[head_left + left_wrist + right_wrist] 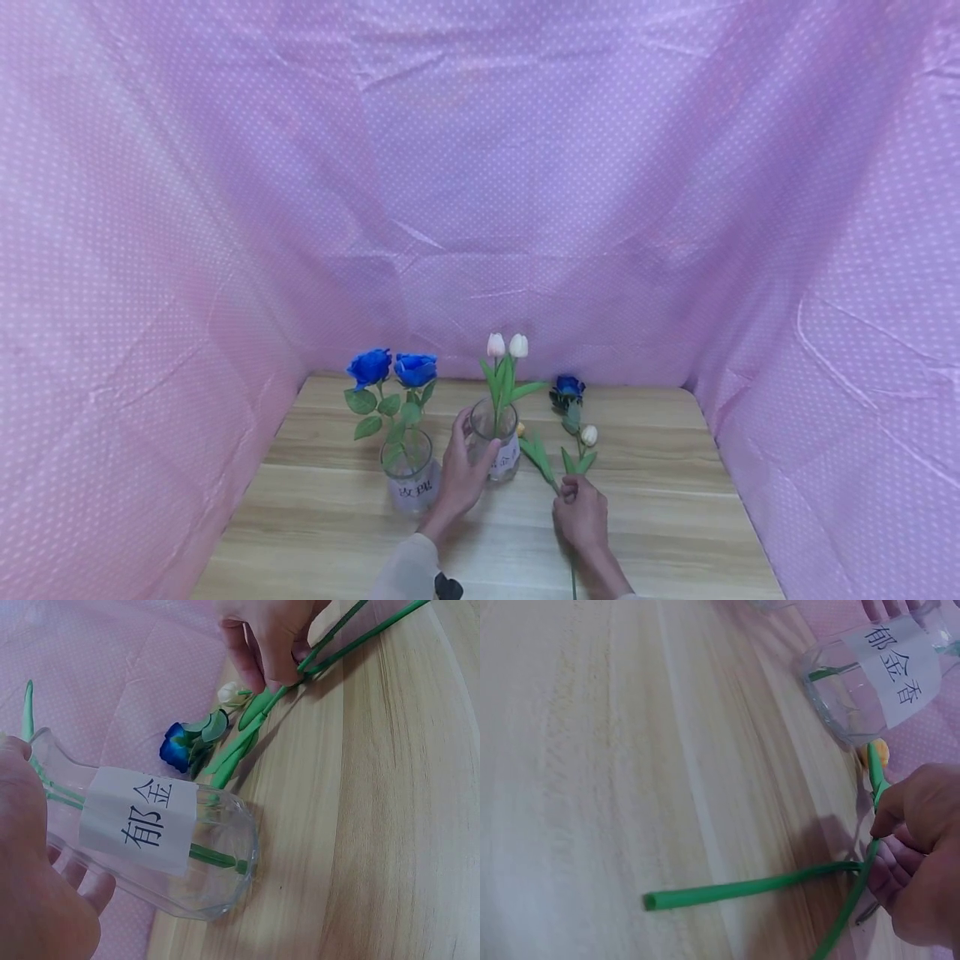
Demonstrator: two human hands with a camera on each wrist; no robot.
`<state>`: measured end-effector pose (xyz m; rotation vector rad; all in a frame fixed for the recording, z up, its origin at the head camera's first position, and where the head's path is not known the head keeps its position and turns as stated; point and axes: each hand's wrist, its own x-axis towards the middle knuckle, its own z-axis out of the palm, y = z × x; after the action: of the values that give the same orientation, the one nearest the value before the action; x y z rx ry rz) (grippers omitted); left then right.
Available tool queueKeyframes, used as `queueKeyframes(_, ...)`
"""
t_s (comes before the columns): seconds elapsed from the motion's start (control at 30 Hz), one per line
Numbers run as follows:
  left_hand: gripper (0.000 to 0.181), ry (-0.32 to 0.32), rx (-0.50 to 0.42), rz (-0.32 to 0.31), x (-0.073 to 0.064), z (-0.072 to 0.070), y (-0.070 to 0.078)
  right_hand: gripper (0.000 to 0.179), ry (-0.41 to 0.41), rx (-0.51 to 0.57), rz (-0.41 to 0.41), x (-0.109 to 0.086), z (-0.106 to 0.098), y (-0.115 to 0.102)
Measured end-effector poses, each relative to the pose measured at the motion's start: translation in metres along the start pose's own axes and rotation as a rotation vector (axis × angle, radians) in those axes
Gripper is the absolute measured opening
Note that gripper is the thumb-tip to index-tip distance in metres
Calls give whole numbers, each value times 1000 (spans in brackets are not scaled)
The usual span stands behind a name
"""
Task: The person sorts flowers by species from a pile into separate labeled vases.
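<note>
My left hand (pixel 468 471) grips a clear glass vase (pixel 225 889) by its side, fingers and thumb around it. Two white tulips (pixel 507 345) stand in this vase, which has a white paper label (pixel 139 819). To the right, my right hand (pixel 583 512) is low over the table and pinches a green tulip stem (pixel 847 904). Two stems cross at its fingertips, and I cannot tell for certain which flower the pinched one belongs to. A white tulip (pixel 589 436) and a yellow tulip (pixel 879 753) lie close by, the yellow one partly hidden behind the vase in the head view.
Left of my left hand stands a second labelled glass vase (pixel 412 492) holding two blue roses (pixel 415 369). Another blue rose (pixel 569 387) lies near the table's back edge. Pink dotted cloth (pixel 525 208) walls in the wooden table (pixel 675 517) at the back and both sides.
</note>
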<state>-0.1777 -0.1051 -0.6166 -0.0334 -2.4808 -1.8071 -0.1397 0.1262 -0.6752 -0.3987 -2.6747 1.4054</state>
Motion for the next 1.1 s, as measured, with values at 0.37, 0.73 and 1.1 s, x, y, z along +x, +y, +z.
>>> queueKeyframes(0.37,85,6,3,5,0,-1,1,35,-175,222,112,5,-13,1)
queueKeyframes(0.73,85,3,-7,15,1,-1,0,46,-260,478,168,7,-26,-7)
queueKeyframes(1.1,82,3,-4,32,0,-1,0,46,-206,632,153,9,-44,-34)
